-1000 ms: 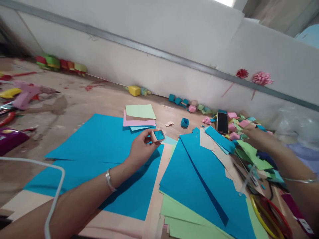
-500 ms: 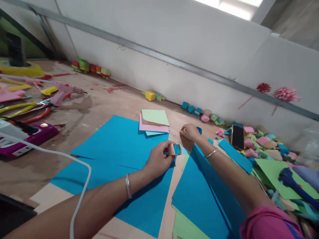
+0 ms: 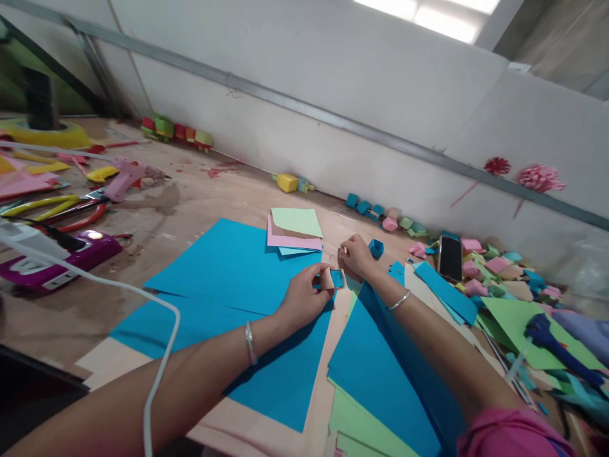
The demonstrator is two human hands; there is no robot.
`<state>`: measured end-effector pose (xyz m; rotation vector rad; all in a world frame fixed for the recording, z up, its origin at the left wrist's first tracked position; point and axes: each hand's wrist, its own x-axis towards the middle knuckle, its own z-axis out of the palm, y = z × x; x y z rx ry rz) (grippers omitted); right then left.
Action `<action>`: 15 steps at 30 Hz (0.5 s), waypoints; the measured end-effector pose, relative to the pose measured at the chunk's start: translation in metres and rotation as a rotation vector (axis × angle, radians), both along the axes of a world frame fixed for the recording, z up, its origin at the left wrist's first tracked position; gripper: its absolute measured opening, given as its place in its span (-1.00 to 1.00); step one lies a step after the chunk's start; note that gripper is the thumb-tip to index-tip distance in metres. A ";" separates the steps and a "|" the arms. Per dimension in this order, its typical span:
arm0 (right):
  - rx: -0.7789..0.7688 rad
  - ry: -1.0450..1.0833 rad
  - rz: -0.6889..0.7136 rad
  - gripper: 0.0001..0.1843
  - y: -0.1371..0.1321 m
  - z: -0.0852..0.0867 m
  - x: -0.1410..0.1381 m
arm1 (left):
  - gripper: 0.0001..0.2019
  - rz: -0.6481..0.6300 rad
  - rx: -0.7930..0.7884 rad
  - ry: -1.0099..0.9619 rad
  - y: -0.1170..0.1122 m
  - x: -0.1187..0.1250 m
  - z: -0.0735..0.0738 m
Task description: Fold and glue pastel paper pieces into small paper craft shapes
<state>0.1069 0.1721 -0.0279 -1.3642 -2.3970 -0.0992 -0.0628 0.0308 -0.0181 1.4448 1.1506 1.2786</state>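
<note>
My left hand (image 3: 304, 295) pinches a small folded paper box (image 3: 333, 278), peach outside and blue inside, above the large blue paper sheets (image 3: 228, 279). My right hand (image 3: 354, 256) is closed just to the right of it, fingers pinched on a small peach scrap of paper I can barely make out. A small blue folded box (image 3: 375, 247) sits on the table just beyond my right hand. Both wrists wear thin silver bangles.
A stack of green, pink and blue squares (image 3: 295, 230) lies behind the hands. A phone (image 3: 450, 258) rests among folded paper boxes (image 3: 480, 266) at right. A pink glue gun (image 3: 126, 174), scissors (image 3: 57, 212) and a purple device (image 3: 61, 260) lie left; a white cable (image 3: 157, 355) crosses the foreground.
My right hand came back from the pile at the far right to beside the left hand, then drew slightly nearer. The left hand kept holding the small box.
</note>
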 end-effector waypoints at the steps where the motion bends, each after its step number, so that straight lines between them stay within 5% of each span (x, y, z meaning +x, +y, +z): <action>1: -0.030 -0.005 -0.017 -0.67 0.002 0.002 0.000 | -0.64 0.006 0.004 0.000 0.000 0.000 0.000; 8: -0.187 -0.016 -0.082 -0.66 0.001 0.021 -0.006 | -0.62 0.014 0.022 -0.007 0.001 -0.002 0.001; 15: -0.190 0.128 0.036 -0.90 -0.063 0.040 0.011 | -0.64 0.005 0.012 0.001 0.001 -0.001 -0.004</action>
